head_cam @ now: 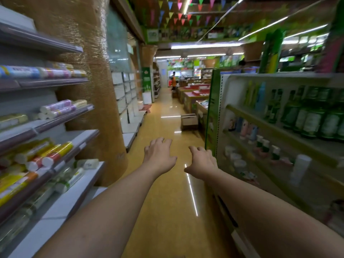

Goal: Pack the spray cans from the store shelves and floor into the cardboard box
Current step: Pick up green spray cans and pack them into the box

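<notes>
Both my arms reach forward over the yellow aisle floor. My left hand (160, 155) and my right hand (202, 162) are palm down, fingers loosely spread, holding nothing. A brown cardboard box (189, 121) stands on the floor farther down the aisle, beside the end of the right shelving. Tall yellow-green and light blue cans (256, 95) stand on an upper right shelf, next to dark green bottles (305, 112). The view is blurred, so labels cannot be read.
Left shelving (61, 125) carries rolls of bagged goods. A wide brown pillar (104, 101) stands beyond it. Right shelving (275, 138) holds small bottles and jars. A person in orange (173, 81) stands far down the aisle near red display tables.
</notes>
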### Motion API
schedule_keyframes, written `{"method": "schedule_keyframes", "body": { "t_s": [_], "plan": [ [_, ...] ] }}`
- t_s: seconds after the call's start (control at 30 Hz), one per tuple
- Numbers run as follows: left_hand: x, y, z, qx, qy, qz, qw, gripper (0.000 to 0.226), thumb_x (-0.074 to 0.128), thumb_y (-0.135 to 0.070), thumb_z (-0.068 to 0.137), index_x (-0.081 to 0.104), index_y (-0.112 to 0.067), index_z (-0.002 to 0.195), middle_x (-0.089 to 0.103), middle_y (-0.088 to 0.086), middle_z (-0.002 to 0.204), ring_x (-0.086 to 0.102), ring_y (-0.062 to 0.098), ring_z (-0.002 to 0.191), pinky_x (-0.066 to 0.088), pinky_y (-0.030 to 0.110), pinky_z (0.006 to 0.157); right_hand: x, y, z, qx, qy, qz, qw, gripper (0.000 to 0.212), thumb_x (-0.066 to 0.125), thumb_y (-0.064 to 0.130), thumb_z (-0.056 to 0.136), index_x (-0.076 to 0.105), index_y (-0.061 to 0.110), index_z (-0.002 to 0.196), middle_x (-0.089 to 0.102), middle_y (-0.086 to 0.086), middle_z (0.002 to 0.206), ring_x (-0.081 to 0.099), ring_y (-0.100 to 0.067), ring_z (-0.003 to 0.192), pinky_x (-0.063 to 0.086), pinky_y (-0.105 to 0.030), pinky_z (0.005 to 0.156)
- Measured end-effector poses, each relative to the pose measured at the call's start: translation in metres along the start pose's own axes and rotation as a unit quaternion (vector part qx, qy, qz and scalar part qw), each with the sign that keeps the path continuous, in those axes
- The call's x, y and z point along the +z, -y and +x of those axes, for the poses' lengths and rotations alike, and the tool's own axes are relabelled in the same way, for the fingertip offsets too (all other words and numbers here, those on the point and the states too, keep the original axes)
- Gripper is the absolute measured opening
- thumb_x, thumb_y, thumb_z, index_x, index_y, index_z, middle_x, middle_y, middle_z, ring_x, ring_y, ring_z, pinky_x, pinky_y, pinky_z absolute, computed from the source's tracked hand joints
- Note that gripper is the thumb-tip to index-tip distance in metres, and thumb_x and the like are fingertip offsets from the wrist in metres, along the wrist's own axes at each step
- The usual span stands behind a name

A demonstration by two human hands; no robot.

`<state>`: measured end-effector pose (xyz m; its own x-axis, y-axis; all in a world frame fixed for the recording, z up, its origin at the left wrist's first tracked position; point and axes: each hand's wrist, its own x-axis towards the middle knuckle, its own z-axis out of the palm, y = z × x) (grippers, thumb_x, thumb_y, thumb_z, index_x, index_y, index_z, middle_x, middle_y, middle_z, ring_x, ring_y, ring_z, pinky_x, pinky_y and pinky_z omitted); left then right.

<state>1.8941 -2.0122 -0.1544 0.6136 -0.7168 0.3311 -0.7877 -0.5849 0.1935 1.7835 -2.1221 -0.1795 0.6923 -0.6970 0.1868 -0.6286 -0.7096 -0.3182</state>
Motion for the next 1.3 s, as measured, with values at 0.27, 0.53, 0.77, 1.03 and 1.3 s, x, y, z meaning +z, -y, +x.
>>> {"method": "schedule_keyframes", "body": {
  "t_s": [0.27, 0.53, 0.77, 1.03, 1.3],
  "plan": [
    [0.000, -0.029, 0.002, 0.124, 0.042, -0.039, 0.991, 0.069, 0.065, -0.047, 0.091, 0.039, -0.025, 0.151, 0.039, 0.007, 0.155, 0.031, 0.028, 0.144, 0.032, 0.046, 0.114, -0.030, -0.013, -0.036, 0.108, -0.021, -0.008, 0.994, 0.084, 0.077, 0.033, 0.082, 0.032, 0.027, 0.153, 0.041, -0.009, 0.149, 0.037, -0.034, 0.136, 0.039, -0.050, 0.111],
    [0.047, -0.117, -0.046, 0.278, 0.131, -0.048, 0.950, 0.068, 0.064, -0.047, 0.092, 0.039, -0.026, 0.151, 0.039, 0.006, 0.154, 0.032, 0.029, 0.143, 0.034, 0.047, 0.114, -0.032, -0.081, -0.140, 0.288, -0.050, -0.002, 0.956, 0.084, 0.074, 0.043, 0.083, 0.031, 0.028, 0.153, 0.042, -0.007, 0.148, 0.039, -0.035, 0.135, 0.040, -0.050, 0.109],
    [0.089, -0.242, -0.164, 0.466, 0.199, -0.079, 0.859, 0.064, 0.062, -0.048, 0.090, 0.043, -0.027, 0.147, 0.043, 0.005, 0.146, 0.036, 0.029, 0.138, 0.036, 0.048, 0.111, -0.038, -0.168, -0.304, 0.476, -0.062, -0.021, 0.877, 0.070, 0.070, 0.044, 0.083, 0.041, 0.027, 0.143, 0.046, -0.009, 0.140, 0.043, -0.038, 0.128, 0.043, -0.049, 0.104],
    [0.119, -0.345, -0.327, 0.594, 0.283, -0.093, 0.747, 0.067, 0.065, -0.043, 0.091, 0.041, -0.023, 0.149, 0.043, 0.007, 0.150, 0.043, 0.031, 0.135, 0.041, 0.045, 0.109, -0.024, -0.220, -0.491, 0.631, -0.061, -0.018, 0.773, 0.077, 0.072, 0.041, 0.085, 0.036, 0.025, 0.151, 0.044, -0.010, 0.146, 0.041, -0.036, 0.133, 0.043, -0.047, 0.106],
    [0.150, -0.403, -0.462, 0.663, 0.339, -0.074, 0.664, 0.068, 0.062, -0.038, 0.093, 0.035, -0.023, 0.153, 0.035, 0.009, 0.157, 0.035, 0.032, 0.141, 0.034, 0.045, 0.115, -0.007, -0.258, -0.630, 0.718, -0.045, 0.010, 0.694, 0.074, 0.072, 0.041, 0.083, 0.040, 0.023, 0.147, 0.045, -0.011, 0.141, 0.042, -0.037, 0.131, 0.042, -0.045, 0.105]
  ]
}}
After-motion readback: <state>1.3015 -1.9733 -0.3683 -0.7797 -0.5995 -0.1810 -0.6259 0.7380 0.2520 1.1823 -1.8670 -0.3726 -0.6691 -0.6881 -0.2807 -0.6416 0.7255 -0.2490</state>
